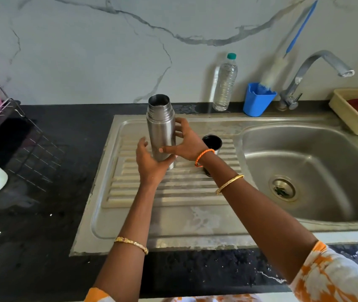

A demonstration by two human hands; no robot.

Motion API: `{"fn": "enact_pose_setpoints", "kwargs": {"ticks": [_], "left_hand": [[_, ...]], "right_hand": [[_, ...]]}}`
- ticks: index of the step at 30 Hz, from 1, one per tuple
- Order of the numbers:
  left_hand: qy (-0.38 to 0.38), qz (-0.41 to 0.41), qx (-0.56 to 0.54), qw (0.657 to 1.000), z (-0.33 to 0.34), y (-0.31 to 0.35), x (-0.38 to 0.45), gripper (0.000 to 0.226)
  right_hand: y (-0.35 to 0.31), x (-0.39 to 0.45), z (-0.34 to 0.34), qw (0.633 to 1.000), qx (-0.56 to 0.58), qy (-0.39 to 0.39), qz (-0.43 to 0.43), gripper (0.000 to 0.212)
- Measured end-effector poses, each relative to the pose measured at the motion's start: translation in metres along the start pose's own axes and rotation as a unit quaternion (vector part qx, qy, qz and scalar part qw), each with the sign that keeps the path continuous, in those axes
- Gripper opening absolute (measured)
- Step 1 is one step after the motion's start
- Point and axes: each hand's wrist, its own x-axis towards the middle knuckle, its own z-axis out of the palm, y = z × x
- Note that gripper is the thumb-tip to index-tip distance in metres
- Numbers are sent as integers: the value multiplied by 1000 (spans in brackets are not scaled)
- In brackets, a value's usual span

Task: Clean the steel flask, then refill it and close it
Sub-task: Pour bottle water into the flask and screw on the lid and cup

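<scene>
Partly behind right hand (187,144): flask cap (212,142).

Orange-white sleeves (337,277), gold bangles (131,244), orange thread (203,154)
</scene>
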Motion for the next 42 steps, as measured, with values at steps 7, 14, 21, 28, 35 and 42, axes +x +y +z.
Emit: {"fn": "enact_pose_setpoints", "kwargs": {"ticks": [7,14,21,28,35,42], "left_hand": [[220,266,-50,937,48,59,-83,48],[-94,74,24,993,158,116,12,30],[-113,-12,107,988,227,127,133,78],[9,-15,107,994,287,112,178,80],[21,6,17,1000,282,121,170,44],[-27,66,-29,997,226,181,100,49]], "right_hand": [[12,-23,-72,997,31,56,38,38],[13,22,-192,986,-18,157,59,7],[11,137,-257,972,-92,207,60,12],[29,197,-261,975,-43,212,52,13],[21,188,-263,983,-2,183,27,16],[-33,117,-271,965,-126,223,-58,43]]}}
